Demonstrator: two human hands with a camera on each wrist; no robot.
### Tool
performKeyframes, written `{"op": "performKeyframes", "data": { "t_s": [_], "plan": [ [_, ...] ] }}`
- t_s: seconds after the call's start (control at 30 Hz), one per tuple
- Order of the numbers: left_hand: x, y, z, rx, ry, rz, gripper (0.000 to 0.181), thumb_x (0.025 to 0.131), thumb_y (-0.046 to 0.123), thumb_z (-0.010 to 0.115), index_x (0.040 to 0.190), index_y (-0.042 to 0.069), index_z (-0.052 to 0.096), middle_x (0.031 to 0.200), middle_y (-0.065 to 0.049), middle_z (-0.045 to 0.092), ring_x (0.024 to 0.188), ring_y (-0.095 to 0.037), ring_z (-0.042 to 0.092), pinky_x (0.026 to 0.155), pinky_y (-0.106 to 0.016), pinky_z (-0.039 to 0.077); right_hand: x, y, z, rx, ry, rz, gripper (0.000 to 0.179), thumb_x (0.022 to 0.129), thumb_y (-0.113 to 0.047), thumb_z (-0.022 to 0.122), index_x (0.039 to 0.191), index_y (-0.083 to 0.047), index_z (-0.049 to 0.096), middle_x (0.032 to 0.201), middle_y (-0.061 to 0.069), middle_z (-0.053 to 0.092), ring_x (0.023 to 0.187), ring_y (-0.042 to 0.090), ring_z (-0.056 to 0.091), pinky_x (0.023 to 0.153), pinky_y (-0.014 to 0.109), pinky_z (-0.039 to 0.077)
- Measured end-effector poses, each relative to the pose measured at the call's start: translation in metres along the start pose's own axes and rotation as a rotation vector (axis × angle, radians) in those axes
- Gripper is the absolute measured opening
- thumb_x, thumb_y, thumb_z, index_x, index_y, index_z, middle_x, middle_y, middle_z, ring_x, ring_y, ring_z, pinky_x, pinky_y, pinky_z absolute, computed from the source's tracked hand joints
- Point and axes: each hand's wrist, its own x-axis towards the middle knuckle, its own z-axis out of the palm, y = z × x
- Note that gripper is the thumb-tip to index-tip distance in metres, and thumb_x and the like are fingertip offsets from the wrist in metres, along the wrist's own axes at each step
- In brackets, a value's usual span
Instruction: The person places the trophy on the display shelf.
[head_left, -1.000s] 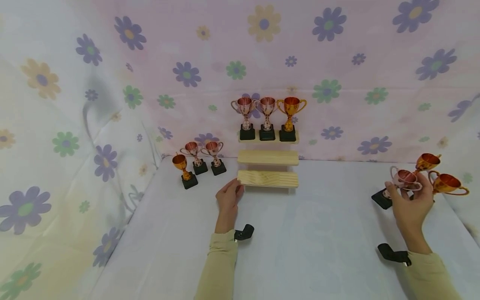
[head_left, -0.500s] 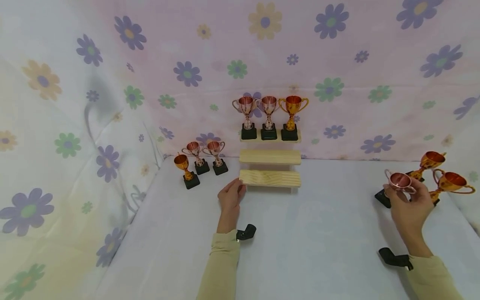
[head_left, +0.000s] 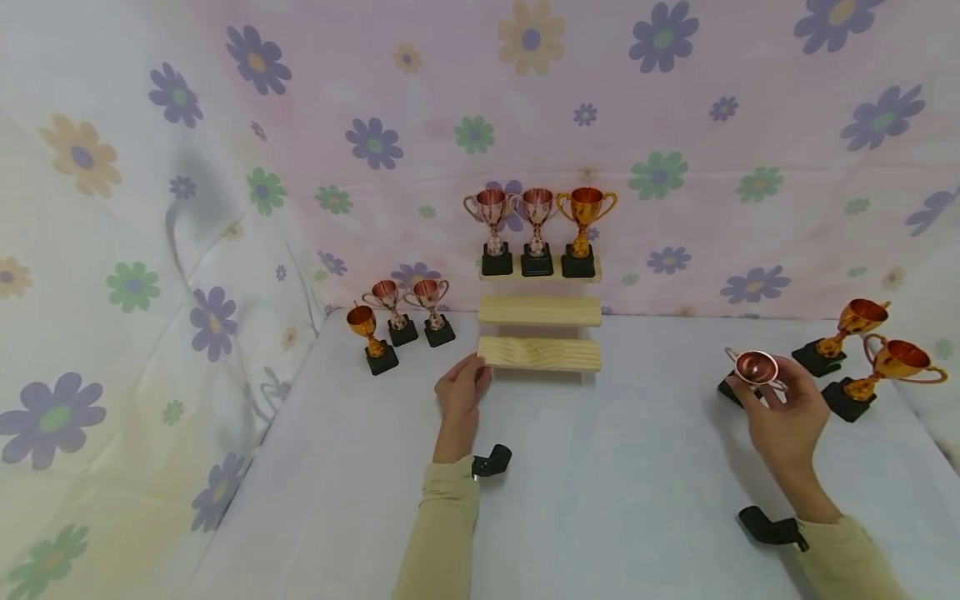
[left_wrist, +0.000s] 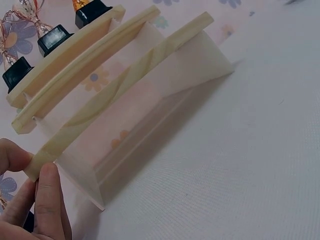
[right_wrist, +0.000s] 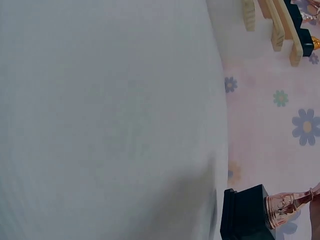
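Note:
My left hand (head_left: 459, 396) pinches the left end of the lowest plank (head_left: 540, 353) of a three-step wooden display stand. In the left wrist view the thumb lies on one face of that plank (left_wrist: 120, 85) and the fingers on the other. Over at the right, my right hand (head_left: 791, 417) holds a rose-gold trophy cup (head_left: 757, 367) by its upper part, above the table. Its black base (right_wrist: 247, 212) shows in the right wrist view, where most of the hand is out of frame. Two gold trophies, one behind (head_left: 862, 317) and one in front (head_left: 900, 358), stand beside that hand.
On the top step stand two rose-gold trophies, left (head_left: 492, 208) and middle (head_left: 537, 208), plus a gold one (head_left: 585, 208). Left of the stand are a gold trophy (head_left: 362, 321) and two rose-gold ones. Flowered cloth (head_left: 697, 117) hangs behind the white table (head_left: 637, 467).
My right hand has moved left with the rose-gold trophy, away from the two gold ones, whose bases now show fully. The left hand keeps its pinch on the plank.

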Motion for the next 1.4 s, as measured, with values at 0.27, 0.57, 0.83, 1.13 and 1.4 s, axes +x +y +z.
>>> {"op": "performKeyframes", "data": {
  "t_s": [0.27,0.57,0.83,1.13,1.4],
  "plan": [
    [0.001,0.000,0.001,-0.021,-0.008,0.011,0.031,0.091,0.000,0.070,0.121,-0.007,0.069,0.108,-0.017,0.068,0.089,-0.015,0.069,0.084,-0.025,0.061,-0.012,-0.018,0.023,0.084,-0.119,-0.071,0.061,0.068,0.032,0.073,0.125,0.015,0.061,0.118,-0.012,0.066,0.110,0.005,0.064,0.091,0.012,0.053],
    [0.001,0.000,0.000,-0.020,-0.010,0.012,0.032,0.090,0.001,0.071,0.121,-0.007,0.069,0.105,-0.015,0.068,0.086,-0.014,0.069,0.082,-0.024,0.061,-0.024,-0.044,0.057,0.211,-0.184,-0.068,0.058,0.070,0.030,0.074,0.124,0.014,0.062,0.116,-0.007,0.070,0.102,0.006,0.069,0.087,0.016,0.057],
    [0.003,0.001,0.000,-0.027,-0.003,0.000,0.031,0.090,0.001,0.072,0.120,-0.006,0.070,0.106,-0.015,0.068,0.087,-0.014,0.069,0.083,-0.024,0.061,-0.030,-0.063,0.089,0.295,-0.209,-0.066,0.058,0.069,0.027,0.077,0.124,0.013,0.063,0.114,-0.003,0.071,0.097,0.007,0.071,0.086,0.018,0.058],
    [0.002,0.000,-0.001,-0.027,0.003,-0.005,0.031,0.090,0.002,0.071,0.121,-0.006,0.069,0.110,-0.016,0.068,0.089,-0.015,0.069,0.083,-0.024,0.062,-0.021,-0.088,0.131,0.421,-0.223,-0.137,0.059,0.070,0.028,0.075,0.125,0.013,0.062,0.116,0.000,0.071,0.103,0.011,0.071,0.088,0.024,0.059],
    [0.002,-0.001,-0.001,-0.024,-0.017,0.003,0.032,0.090,0.002,0.071,0.121,-0.007,0.069,0.110,-0.016,0.067,0.089,-0.015,0.069,0.084,-0.024,0.061,0.005,-0.107,0.167,0.533,-0.242,-0.193,0.055,0.072,0.025,0.076,0.124,0.014,0.062,0.115,0.002,0.072,0.102,0.015,0.072,0.087,0.027,0.061]
  ]
}}
